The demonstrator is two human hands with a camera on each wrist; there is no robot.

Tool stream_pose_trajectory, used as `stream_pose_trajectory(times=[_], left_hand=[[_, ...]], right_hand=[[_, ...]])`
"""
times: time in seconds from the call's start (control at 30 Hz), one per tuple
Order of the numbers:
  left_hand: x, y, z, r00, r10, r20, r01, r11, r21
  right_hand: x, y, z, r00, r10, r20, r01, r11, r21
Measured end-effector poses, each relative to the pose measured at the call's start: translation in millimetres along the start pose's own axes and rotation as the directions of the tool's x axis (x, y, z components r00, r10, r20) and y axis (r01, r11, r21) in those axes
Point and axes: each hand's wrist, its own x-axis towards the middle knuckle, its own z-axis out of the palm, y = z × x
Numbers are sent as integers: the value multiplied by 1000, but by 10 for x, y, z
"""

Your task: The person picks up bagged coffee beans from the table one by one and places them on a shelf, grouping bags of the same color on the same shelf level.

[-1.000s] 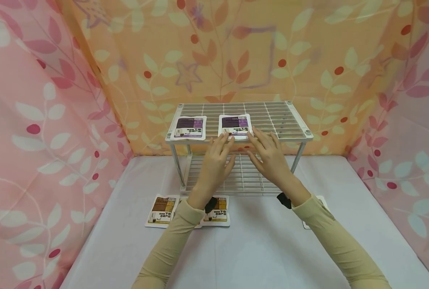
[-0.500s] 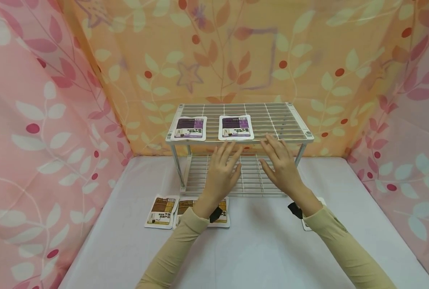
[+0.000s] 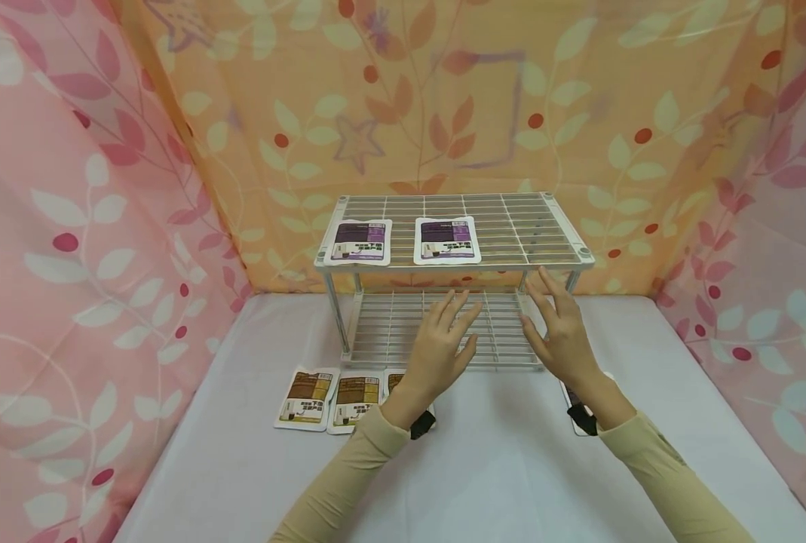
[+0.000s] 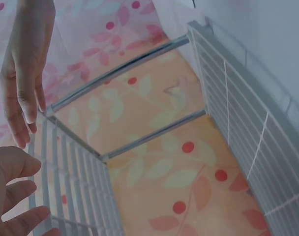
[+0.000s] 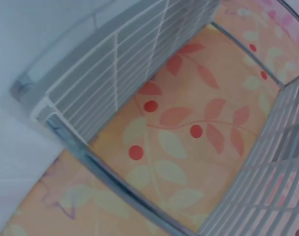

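Purple packs [image 3: 447,241], two of them, lie flat with a gap between on the upper shelf [image 3: 567,225], near its front edge. Since a second ago, your left hand [image 3: 439,343] and right hand [image 3: 564,339] have moved down and away from the right-hand one and farther from each other; both are empty, fingers loosely spread, so that pack seems settled and your hands free. Brown packs [image 3: 306,398] lie on the table [image 3: 477,483] beside your left forearm.
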Motion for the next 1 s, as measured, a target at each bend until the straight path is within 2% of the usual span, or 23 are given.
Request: stream_pose_trajectory(times=[0.3, 0.6, 0.77, 1.0], left_hand=[[-110, 157, 184, 994, -32, 100, 36, 998, -43], [-229, 271, 394, 990, -23, 138, 30, 998, -49], [-275, 335, 494, 989, -23, 146, 38, 995, -96], [-312, 434, 601, 982, -33, 188, 59, 989, -133]], right_hand=[[-276, 172, -140, 994, 110, 29, -110, 994, -7], [-476, 281, -246, 978, 206, 29, -205, 978, -44], [-595, 356, -276, 958, 284, 52, -278, 956, -93], [-744, 423, -328, 916, 374, 148, -353, 924, -149]])
